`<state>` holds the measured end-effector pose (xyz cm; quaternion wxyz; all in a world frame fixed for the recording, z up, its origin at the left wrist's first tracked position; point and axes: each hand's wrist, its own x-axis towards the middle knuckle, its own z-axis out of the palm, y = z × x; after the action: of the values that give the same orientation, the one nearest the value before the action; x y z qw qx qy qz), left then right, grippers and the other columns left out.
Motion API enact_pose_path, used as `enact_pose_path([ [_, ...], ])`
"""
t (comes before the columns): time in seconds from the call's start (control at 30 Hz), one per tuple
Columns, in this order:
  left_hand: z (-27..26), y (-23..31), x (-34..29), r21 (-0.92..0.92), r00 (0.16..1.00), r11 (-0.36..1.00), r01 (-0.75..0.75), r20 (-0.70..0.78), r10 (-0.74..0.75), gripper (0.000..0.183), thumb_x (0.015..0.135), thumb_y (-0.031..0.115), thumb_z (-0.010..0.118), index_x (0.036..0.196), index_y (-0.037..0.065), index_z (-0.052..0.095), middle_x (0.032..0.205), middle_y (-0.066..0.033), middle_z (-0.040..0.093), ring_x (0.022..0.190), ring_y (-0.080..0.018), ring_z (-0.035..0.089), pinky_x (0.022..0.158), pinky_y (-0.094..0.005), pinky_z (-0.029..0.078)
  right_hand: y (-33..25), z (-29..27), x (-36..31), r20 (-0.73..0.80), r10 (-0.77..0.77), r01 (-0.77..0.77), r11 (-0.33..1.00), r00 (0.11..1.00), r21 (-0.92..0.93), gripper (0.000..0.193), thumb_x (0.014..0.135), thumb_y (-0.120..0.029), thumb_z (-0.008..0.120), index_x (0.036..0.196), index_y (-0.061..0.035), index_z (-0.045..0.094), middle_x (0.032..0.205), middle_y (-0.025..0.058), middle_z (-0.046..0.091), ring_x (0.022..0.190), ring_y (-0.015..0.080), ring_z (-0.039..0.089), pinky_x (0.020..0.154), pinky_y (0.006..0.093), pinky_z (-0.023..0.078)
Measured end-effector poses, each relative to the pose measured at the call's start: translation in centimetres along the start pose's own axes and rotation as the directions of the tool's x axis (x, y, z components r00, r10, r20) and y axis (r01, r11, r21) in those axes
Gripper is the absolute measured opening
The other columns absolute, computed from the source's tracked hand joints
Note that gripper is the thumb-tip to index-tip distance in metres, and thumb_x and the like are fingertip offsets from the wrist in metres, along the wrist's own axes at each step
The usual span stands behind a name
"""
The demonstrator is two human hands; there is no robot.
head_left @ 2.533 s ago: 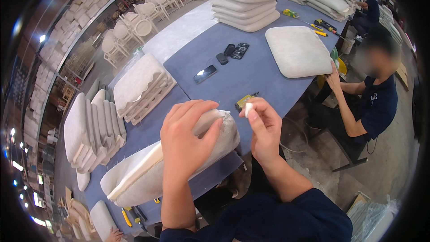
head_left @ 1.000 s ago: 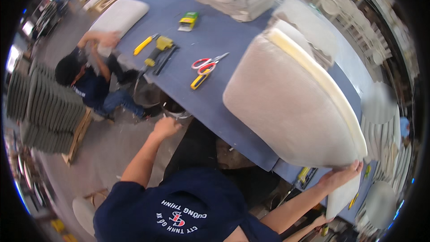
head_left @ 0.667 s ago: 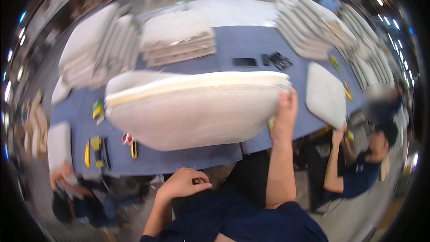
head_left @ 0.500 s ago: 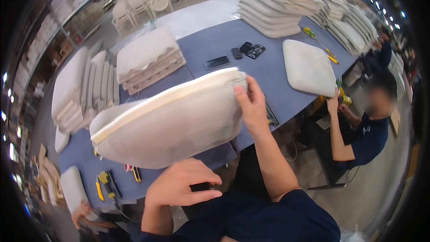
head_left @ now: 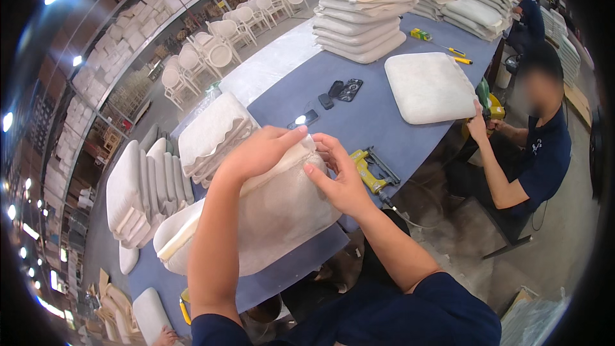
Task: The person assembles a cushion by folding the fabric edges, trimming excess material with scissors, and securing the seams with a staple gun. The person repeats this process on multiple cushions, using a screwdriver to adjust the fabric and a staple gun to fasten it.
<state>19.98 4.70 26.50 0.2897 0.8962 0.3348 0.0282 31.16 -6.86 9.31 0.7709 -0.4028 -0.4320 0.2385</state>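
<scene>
A light grey fabric seat cushion (head_left: 275,218) stands on its side in front of me, a cream strip running along its upper edge. My right hand (head_left: 339,176) grips its right-hand corner, thumb on the near face and fingers behind. Across the top edge reaches my left hand (head_left: 259,150), fingers closed on the fabric by that same corner. Part of the cushion is hidden behind my left forearm. Just right of my right hand, a yellow staple gun (head_left: 371,170) with a hose lies on the table.
Stacked cushions stand on the blue table (head_left: 288,93) at the left (head_left: 144,186) and far side (head_left: 362,19). A phone (head_left: 307,119) and small black items (head_left: 339,91) lie beyond my hands. At right, a co-worker (head_left: 538,134) holds a cushion (head_left: 429,86) and a yellow-green tool (head_left: 492,106).
My left hand has risen from below the cushion to its upper right corner and closed there. My right hand and the cushion's right end have come lower. The view has turned.
</scene>
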Motion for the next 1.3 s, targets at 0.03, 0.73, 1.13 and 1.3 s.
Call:
enact_pose_path([
  [0.03, -0.1, -0.2, -0.1, 0.008, 0.998, 0.998, -0.060, -0.022, 0.060, 0.061, 0.109, 0.055, 0.064, 0.122, -0.002, 0.081, 0.112, -0.0168, 0.080, 0.106, -0.0243, 0.071, 0.097, -0.0377, 0.052, -0.1, -0.1, 0.0, -0.003, -0.009, 0.009, 1.000, 1.000, 0.000, 0.054, 0.099, -0.016, 0.081, 0.148, -0.0052, 0.062, 0.136, 0.0106, 0.071, 0.130, 0.0222, 0.064, 0.114, 0.0401, 0.049],
  [0.73, 3.6, -0.9, -3.9, -0.001, 0.748, 0.880, -0.474, -0.529, 0.402, 0.009, 0.095, 0.007, 0.082, 0.102, 0.001, 0.083, 0.099, -0.0102, 0.077, 0.089, -0.0208, 0.073, 0.080, -0.0333, 0.055, -6.6, -3.7, 5.3, 0.342, 0.000, 0.159, 0.886, 0.940, -0.435, 0.016, 0.092, -0.014, 0.088, 0.101, -0.0013, 0.085, 0.091, 0.0112, 0.084, 0.079, 0.0200, 0.077, 0.074, 0.0328, 0.058],
  [1.13, 4.4, -0.8, -4.0, 0.114, 0.820, 0.953, -0.280, -0.488, 0.299, 0.018, 0.086, 0.012, 0.089, 0.101, 0.002, 0.082, 0.093, -0.0125, 0.080, 0.088, -0.0256, 0.074, 0.080, -0.0373, 0.056, -6.6, -2.9, 5.2, 0.351, -0.080, 0.275, 0.788, 0.933, -0.550, 0.015, 0.090, -0.017, 0.082, 0.099, -0.0043, 0.084, 0.093, 0.0136, 0.082, 0.086, 0.0309, 0.079, 0.078, 0.0364, 0.060],
  [1.3, 4.7, -1.4, -4.0, 0.111, 0.761, 0.919, -0.378, -0.528, 0.377, 0.010, 0.090, 0.004, 0.082, 0.099, 0.002, 0.083, 0.094, -0.0134, 0.081, 0.087, -0.0285, 0.074, 0.079, -0.0380, 0.056, -6.2, -3.6, 4.9, 0.332, 0.033, 0.125, 0.888, 0.943, -0.442, 0.013, 0.092, -0.012, 0.082, 0.101, -0.0028, 0.084, 0.093, 0.0147, 0.082, 0.085, 0.0304, 0.079, 0.079, 0.0368, 0.060],
])
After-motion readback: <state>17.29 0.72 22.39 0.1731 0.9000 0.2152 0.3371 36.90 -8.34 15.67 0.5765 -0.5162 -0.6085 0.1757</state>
